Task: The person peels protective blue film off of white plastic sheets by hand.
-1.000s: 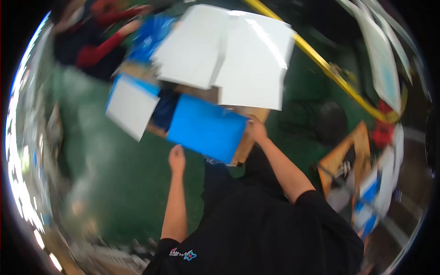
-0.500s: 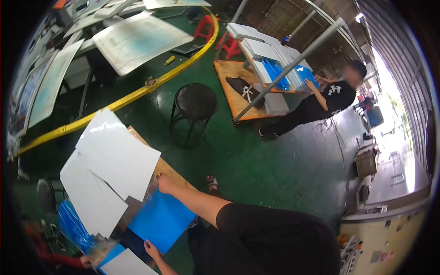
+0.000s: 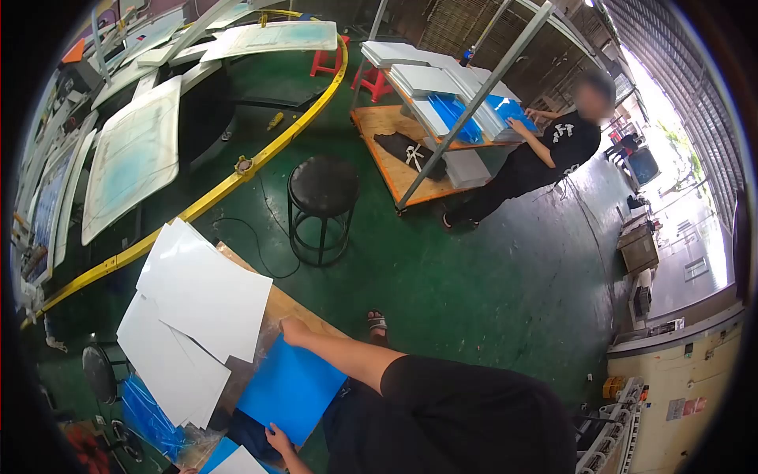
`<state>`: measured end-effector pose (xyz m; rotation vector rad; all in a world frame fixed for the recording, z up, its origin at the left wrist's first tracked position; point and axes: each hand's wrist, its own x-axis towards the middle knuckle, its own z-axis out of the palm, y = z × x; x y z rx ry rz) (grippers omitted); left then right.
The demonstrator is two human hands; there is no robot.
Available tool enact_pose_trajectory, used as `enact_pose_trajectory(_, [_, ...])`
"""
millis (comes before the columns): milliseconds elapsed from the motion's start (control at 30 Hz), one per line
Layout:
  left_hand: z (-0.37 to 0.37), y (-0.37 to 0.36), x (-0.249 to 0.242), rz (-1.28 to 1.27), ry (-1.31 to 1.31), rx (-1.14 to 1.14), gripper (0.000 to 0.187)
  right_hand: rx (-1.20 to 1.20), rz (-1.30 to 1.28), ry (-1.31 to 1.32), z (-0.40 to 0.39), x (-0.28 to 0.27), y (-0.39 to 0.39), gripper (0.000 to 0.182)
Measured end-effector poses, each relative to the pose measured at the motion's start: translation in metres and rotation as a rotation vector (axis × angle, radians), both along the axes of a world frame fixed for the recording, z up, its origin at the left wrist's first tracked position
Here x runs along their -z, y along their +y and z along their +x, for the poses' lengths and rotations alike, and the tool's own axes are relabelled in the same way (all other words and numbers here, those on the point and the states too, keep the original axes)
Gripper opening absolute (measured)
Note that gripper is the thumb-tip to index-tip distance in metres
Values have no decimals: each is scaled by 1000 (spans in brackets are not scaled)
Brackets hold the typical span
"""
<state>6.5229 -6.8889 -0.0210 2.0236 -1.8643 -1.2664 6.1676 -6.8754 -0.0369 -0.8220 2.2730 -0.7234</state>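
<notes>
Green workshop floor (image 3: 474,284), yellow rail (image 3: 237,170) curving across it, black stool (image 3: 322,186) just past a low wooden board (image 3: 296,310); on that board a blue sheet (image 3: 290,389) lies flat beside overlapping white sheets (image 3: 207,294); right hand (image 3: 294,332) grips the blue sheet's far corner, left hand (image 3: 278,436) pinches its near edge, so both are grasping it; judging by the layout, several white sheets look already laid out, blue one in hand, more blue under plastic wrap (image 3: 146,415) at lower left; another person (image 3: 545,154) handles blue sheets at a far cart (image 3: 410,158); finger detail small, lower-left stack cut off by the frame edge and hard to read.
</notes>
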Motion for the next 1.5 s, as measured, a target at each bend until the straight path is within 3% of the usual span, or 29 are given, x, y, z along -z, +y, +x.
enact_pose_trajectory(167, [-1, -4, 4, -23, -118, 53, 55, -28, 18, 179, 11, -17, 5, 12])
enact_pose_trajectory(267, [-3, -4, 6, -12, -114, 10, 55, -81, -95, 298, 10, -30, 9, 13])
enact_pose_trajectory(367, [1, 1, 0, -6, -109, -8, 54, -92, -35, 288, 13, -35, 7, 16])
enact_pose_trajectory(600, [-3, 5, -12, -75, -162, -21, 46, 77, -3, 51, 5, -23, 24, 23])
enact_pose_trajectory(767, [-6, -3, -8, -82, 31, -150, 40, 257, 47, -137, 12, -15, 26, 31])
enact_pose_trajectory(967, [-12, -9, -7, -29, 24, -147, 41, 338, 93, -206, 7, -5, 19, 26])
enact_pose_trajectory(1167, [-10, -8, -6, 33, 137, -226, 42, 463, -103, -319, 21, -6, 12, 26])
enact_pose_trajectory(1300, [-15, -10, -6, 191, 318, -414, 47, 377, -153, -402, 17, -21, 19, 25])
enact_pose_trajectory(1500, [-16, -12, -7, 125, 277, -450, 65, 417, -269, -492, 30, -60, 14, 25])
